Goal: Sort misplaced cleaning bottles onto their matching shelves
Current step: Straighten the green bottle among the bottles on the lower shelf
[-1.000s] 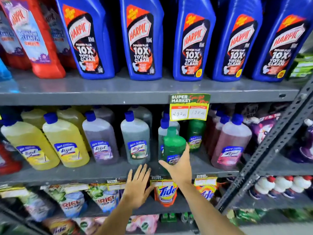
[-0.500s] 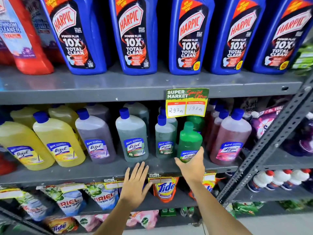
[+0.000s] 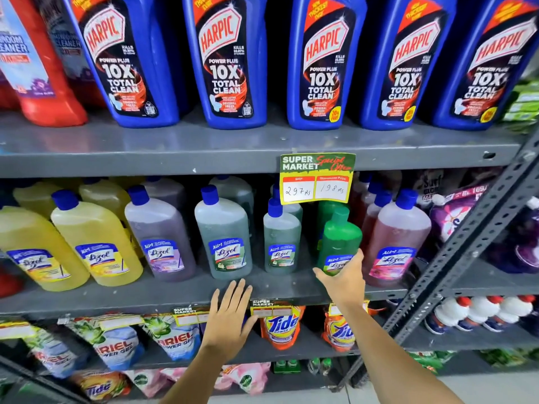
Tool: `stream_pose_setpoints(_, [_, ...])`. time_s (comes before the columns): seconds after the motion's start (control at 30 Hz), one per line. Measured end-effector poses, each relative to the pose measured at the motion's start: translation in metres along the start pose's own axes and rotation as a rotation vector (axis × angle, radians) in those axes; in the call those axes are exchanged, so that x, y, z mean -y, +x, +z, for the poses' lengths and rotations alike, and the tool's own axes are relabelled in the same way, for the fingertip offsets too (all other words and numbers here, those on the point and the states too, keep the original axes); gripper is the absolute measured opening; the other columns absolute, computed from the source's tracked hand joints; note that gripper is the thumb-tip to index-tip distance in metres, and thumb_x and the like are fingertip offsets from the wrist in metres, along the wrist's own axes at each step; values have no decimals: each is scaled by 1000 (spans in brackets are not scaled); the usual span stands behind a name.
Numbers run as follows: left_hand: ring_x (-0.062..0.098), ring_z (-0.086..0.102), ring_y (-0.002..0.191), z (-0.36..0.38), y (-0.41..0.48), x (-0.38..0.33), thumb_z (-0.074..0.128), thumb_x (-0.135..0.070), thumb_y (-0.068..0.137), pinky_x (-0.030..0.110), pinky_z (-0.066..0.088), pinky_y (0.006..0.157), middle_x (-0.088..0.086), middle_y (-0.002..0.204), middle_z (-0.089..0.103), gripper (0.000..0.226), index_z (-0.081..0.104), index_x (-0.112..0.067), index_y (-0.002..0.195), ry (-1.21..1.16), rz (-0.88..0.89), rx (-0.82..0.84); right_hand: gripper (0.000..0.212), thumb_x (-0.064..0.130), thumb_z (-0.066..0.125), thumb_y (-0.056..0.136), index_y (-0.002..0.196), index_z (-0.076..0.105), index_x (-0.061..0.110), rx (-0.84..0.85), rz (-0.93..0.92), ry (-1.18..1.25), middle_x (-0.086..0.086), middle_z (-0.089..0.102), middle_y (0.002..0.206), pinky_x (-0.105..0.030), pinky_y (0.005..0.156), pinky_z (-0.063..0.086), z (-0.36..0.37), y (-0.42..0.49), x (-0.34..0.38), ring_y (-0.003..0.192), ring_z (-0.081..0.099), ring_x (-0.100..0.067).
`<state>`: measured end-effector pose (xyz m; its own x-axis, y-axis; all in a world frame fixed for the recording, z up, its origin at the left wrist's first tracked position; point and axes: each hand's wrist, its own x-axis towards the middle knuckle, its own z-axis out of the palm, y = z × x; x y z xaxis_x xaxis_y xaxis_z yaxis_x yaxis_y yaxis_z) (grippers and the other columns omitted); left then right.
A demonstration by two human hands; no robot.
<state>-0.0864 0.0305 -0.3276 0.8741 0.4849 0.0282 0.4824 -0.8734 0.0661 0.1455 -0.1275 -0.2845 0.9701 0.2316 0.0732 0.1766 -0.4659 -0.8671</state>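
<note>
A solid green Lizol bottle (image 3: 339, 237) with a green cap stands slightly tilted on the grey middle shelf (image 3: 145, 295). It sits between a small grey-green Lizol bottle (image 3: 281, 240) and a pink one (image 3: 393, 240). My right hand (image 3: 342, 278) grips its base, thumb on the left and fingers round the right. Behind it, another green bottle (image 3: 326, 208) is partly hidden by the price tag (image 3: 317, 177). My left hand (image 3: 230, 316) is spread flat and empty in front of the shelf's front edge.
Blue Harpic bottles (image 3: 230, 59) line the top shelf, with a red cleaner (image 3: 43, 83) at the left. Yellow (image 3: 93, 237), purple (image 3: 160, 231) and grey-green (image 3: 224, 234) Lizol bottles fill the middle shelf. Tide pouches (image 3: 280, 325) and Ariel pouches (image 3: 116, 348) hang below. A perforated steel strut (image 3: 466, 243) slants at the right.
My right hand has slid the green bottle rightwards along the shelf, from in front of the small grey-green bottle to beside the pink one. My left hand stayed spread.
</note>
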Motion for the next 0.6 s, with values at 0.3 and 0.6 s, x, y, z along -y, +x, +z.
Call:
stream_pose_setpoints(0.3, [28,44,137,-2,-2,4,1,-55,101,46,16,111,7,149,47,76,48,-13,144,7,39,-5,106,39,92,55,137,28,21,21,-20,14,-2,62,120,-34,87,48,8,16,2,105,64,-27])
stream_pose_setpoints(0.6, [28,42,138,-1,-2,4,1,-55,101,48,15,111,7,150,46,76,46,-13,145,31,31,1,108,41,92,55,138,27,20,16,-40,-7,-2,64,116,-36,88,49,7,17,1,103,65,-28])
